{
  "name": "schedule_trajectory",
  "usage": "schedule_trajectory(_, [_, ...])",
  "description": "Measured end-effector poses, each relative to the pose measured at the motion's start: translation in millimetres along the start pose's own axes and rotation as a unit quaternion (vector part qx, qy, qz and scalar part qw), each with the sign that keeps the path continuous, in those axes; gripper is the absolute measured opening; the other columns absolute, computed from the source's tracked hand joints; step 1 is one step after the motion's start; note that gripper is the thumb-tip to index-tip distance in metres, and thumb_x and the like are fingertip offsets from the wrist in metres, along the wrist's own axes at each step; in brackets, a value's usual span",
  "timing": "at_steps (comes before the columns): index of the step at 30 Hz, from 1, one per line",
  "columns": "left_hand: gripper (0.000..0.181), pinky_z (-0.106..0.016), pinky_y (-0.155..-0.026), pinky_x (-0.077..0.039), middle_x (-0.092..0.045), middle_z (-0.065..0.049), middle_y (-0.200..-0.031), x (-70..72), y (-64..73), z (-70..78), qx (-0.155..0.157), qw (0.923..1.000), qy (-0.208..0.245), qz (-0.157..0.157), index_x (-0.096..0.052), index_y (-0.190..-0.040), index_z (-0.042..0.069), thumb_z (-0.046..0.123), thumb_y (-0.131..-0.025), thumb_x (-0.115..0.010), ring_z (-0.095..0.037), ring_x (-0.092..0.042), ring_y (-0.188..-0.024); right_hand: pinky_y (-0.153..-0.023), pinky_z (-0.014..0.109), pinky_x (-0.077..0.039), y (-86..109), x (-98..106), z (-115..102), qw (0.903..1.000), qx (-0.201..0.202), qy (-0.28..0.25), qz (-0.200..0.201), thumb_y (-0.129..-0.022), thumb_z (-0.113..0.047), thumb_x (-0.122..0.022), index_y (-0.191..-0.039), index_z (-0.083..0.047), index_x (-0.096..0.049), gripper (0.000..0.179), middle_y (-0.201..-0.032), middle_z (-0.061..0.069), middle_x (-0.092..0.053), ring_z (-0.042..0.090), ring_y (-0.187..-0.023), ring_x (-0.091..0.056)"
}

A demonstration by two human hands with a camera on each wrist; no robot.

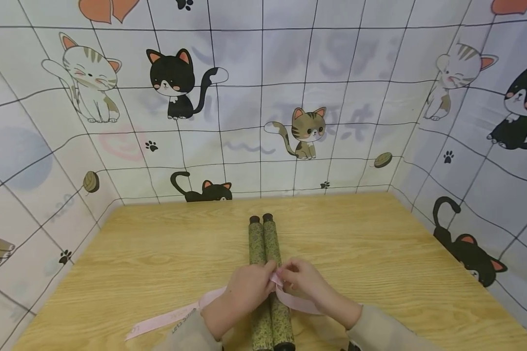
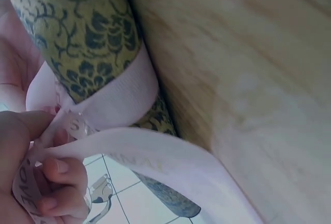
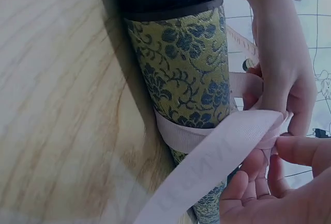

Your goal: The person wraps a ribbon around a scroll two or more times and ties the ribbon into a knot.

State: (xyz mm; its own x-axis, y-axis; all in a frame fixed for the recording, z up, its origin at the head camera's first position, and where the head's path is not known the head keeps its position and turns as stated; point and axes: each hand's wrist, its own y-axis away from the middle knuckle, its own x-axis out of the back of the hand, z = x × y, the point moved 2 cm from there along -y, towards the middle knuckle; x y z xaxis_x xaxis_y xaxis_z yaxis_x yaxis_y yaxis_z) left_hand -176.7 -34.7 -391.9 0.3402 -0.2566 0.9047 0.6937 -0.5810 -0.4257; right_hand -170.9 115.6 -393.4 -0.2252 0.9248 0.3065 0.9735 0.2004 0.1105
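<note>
Two rolled scrolls with black end knobs lie side by side, pointing away from me, covered in green-gold floral brocade. A pink ribbon with printed letters wraps round them, as the band in the left wrist view shows. Over the scrolls, my left hand pinches the ribbon where it crosses itself. My right hand meets it from the right, thumb and fingertips gripping the ribbon at the same crossing. One ribbon tail runs out left across the table; another loop hangs beside the right hand. Fingers partly hide the crossing.
The scrolls rest on a wood-grain table. White gridded cloth printed with cartoon cats stands behind the table and along both sides. Sleeves cover both forearms near the front edge.
</note>
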Motion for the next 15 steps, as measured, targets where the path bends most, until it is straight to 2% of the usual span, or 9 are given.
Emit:
schedule_trajectory(3, [0.018, -0.022, -0.036, -0.028, -0.043, 0.007, -0.051, 1.4, 0.7, -3.6, -0.008, 0.9998, 0.018, -0.008, -0.055, -0.088, 0.016, 0.032, -0.087, -0.064, -0.005, -0.036, -0.04, -0.062, 0.029, -0.042, -3.1, 0.5, -0.9, 0.9997, -0.018, -0.016, -0.002, -0.089, -0.018, -0.061, -0.104, 0.002, -0.058, 0.025, -0.082, 0.003, -0.06, 0.015, -0.069, -0.056])
schedule_trajectory(5, [0.022, -0.021, -0.036, -0.028, -0.044, 0.008, -0.051, 2.0, 1.8, -6.6, -0.003, 0.9985, 0.049, -0.024, -0.056, -0.097, 0.016, 0.033, -0.087, -0.064, -0.005, -0.037, -0.04, -0.06, 0.029, -0.041, -5.3, 1.2, -0.8, 0.9989, -0.028, -0.036, -0.007, -0.089, -0.016, -0.061, -0.108, 0.003, -0.057, 0.027, -0.083, 0.003, -0.059, 0.015, -0.068, -0.053])
schedule_trajectory(8, [0.027, -0.02, -0.038, -0.03, -0.054, 0.008, -0.058, 2.1, 4.4, -11.1, 0.003, 0.9944, 0.1, -0.032, -0.056, -0.107, 0.016, 0.033, -0.087, -0.065, -0.003, -0.042, -0.044, -0.059, 0.027, -0.037, -8.2, 2.8, 1.4, 0.9955, -0.042, -0.082, -0.023, -0.089, -0.015, -0.058, -0.117, 0.005, -0.052, 0.035, -0.083, 0.003, -0.054, 0.013, -0.064, -0.045])
schedule_trajectory(10, [0.028, -0.019, -0.04, -0.033, -0.061, 0.006, -0.066, 2.5, 6.4, -13.1, -0.005, 0.9922, 0.122, -0.025, -0.057, -0.111, 0.016, 0.031, -0.088, -0.064, -0.004, -0.047, -0.048, -0.059, 0.025, -0.035, -9.3, 4.0, 3.4, 0.9894, -0.056, -0.129, -0.037, -0.09, -0.015, -0.055, -0.124, 0.007, -0.046, 0.041, -0.082, 0.001, -0.051, 0.011, -0.063, -0.04])
schedule_trajectory(12, [0.022, -0.018, -0.043, -0.036, -0.065, 0.005, -0.073, 2.5, 8.0, -14.7, -0.022, 0.9913, 0.129, -0.012, -0.059, -0.107, 0.016, 0.029, -0.089, -0.064, -0.005, -0.051, -0.052, -0.058, 0.023, -0.032, -10.4, 5.4, 5.2, 0.9812, -0.068, -0.173, -0.052, -0.09, -0.014, -0.052, -0.128, 0.008, -0.04, 0.045, -0.079, -0.001, -0.048, 0.009, -0.061, -0.037])
schedule_trajectory(15, [0.013, -0.017, -0.045, -0.036, -0.064, 0.005, -0.074, 3.1, 9.4, -16.9, -0.037, 0.9905, 0.133, -0.004, -0.061, -0.101, 0.017, 0.022, -0.09, -0.062, -0.005, -0.05, -0.054, -0.058, 0.023, -0.028, -11.8, 8.3, 6.2, 0.9686, -0.081, -0.223, -0.074, -0.091, -0.011, -0.05, -0.129, 0.009, -0.035, 0.045, -0.072, -0.006, -0.043, 0.008, -0.059, -0.032])
